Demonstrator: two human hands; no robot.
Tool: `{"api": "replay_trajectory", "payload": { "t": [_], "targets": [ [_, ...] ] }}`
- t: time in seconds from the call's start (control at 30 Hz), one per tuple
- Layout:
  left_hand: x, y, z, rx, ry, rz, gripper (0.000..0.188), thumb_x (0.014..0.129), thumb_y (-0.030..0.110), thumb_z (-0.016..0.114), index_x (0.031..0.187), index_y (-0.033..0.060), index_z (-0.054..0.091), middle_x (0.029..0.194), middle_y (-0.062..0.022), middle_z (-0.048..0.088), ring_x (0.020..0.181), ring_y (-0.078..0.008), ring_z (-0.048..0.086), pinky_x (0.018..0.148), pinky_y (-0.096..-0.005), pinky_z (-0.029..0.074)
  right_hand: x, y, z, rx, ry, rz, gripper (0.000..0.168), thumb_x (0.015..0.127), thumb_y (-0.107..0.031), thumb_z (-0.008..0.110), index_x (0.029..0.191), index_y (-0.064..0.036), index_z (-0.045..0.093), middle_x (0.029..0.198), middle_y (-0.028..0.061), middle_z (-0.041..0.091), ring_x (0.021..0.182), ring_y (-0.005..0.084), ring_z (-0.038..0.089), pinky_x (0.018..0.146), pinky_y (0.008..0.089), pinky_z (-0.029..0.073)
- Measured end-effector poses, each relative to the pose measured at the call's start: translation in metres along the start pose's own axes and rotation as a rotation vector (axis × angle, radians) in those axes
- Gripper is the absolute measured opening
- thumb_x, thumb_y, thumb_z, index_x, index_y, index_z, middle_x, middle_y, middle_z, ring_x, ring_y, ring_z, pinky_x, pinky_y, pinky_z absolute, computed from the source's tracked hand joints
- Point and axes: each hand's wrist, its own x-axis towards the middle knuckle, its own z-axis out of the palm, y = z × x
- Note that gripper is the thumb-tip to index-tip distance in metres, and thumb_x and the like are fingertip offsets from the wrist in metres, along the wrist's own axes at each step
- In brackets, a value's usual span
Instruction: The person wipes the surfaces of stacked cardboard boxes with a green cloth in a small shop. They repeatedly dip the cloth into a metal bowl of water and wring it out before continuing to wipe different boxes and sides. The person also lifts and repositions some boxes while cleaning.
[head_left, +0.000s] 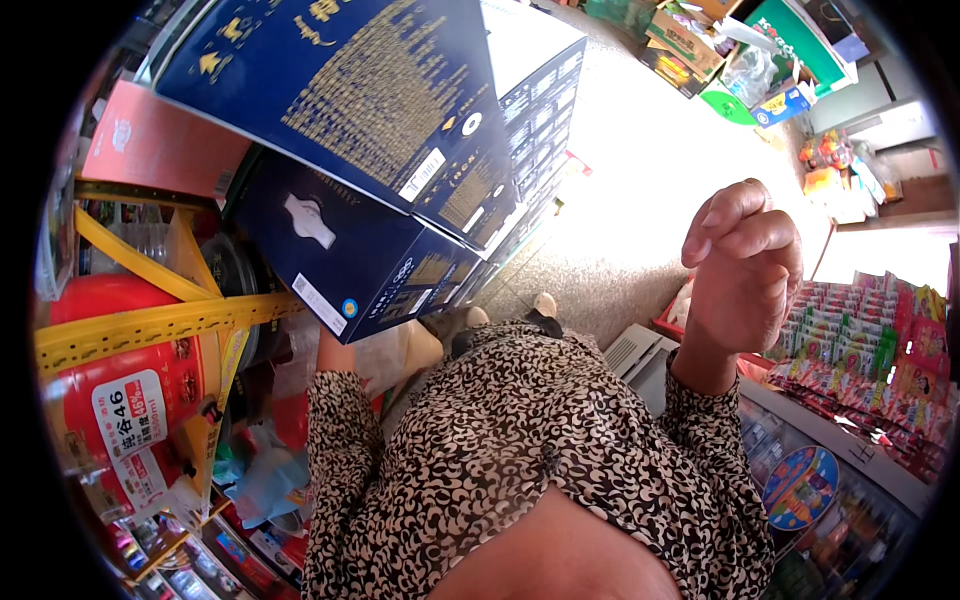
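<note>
My right hand (746, 270) is raised at the right, its fingers loosely bent, with no object visible in it. Below it are packets of snacks (840, 337) on a counter. On the left, my wrist (336, 354) rises from a patterned sleeve to the underside of a dark blue carton (352, 247). That carton hides my left hand, so its grip cannot be seen. A larger blue carton (360, 90) with gold print sits above it, tilted in view. Behind these two stands a stack of similar boxes (544, 112).
Yellow perforated metal shelving (150, 330) stands at the left, with a large red container (127, 405) bearing a label. A pink box (161, 142) rests above it. Opened cartons (682, 52) lie at the far right, beyond the sunlit floor (630, 150). A glass-fronted counter (847, 442) runs along my right.
</note>
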Motion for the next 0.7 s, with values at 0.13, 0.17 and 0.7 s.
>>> {"api": "replay_trajectory", "payload": {
  "t": [0.13, 0.17, 0.7],
  "targets": [
    [-0.050, -0.056, -0.019, 0.024, 0.041, -0.079, 0.035, 0.101, 0.023, 0.054, 0.131, 0.0067, 0.053, 0.135, -0.0080, 0.055, 0.120, -0.0221, 0.056, 0.102, -0.0349, 0.048, -0.010, 0.002, -0.007, -0.009, 0.052, 0.058, 0.042, 0.100, -0.038, 0.052, 0.094, 0.003, 0.061, 0.089, 0.0195, 0.060, 0.068, 0.0187, 0.059, 0.062, 0.0296, 0.048],
    [-0.067, -0.068, -0.025, 0.027, 0.062, -0.083, 0.035, 0.101, 0.023, 0.054, 0.131, 0.0066, 0.053, 0.135, -0.0080, 0.055, 0.120, -0.0220, 0.056, 0.101, -0.0348, 0.048, -0.010, 0.003, -0.009, -0.017, 0.053, 0.068, 0.042, 0.100, -0.037, 0.052, 0.094, 0.003, 0.061, 0.089, 0.0194, 0.060, 0.068, 0.0186, 0.058, 0.062, 0.0295, 0.048],
    [-0.192, -0.126, 0.047, 0.073, 0.277, -0.640, 0.029, 0.099, 0.005, 0.046, 0.128, 0.0064, 0.050, 0.121, -0.0121, 0.060, 0.111, -0.0278, 0.063, 0.092, -0.0433, 0.056, -0.035, 0.053, -0.029, 0.051, 0.012, 0.408, 0.020, 0.099, -0.015, 0.056, 0.092, 0.001, 0.065, 0.094, 0.0128, 0.066, 0.075, 0.0140, 0.063, 0.065, 0.0254, 0.050]
  ]
}}
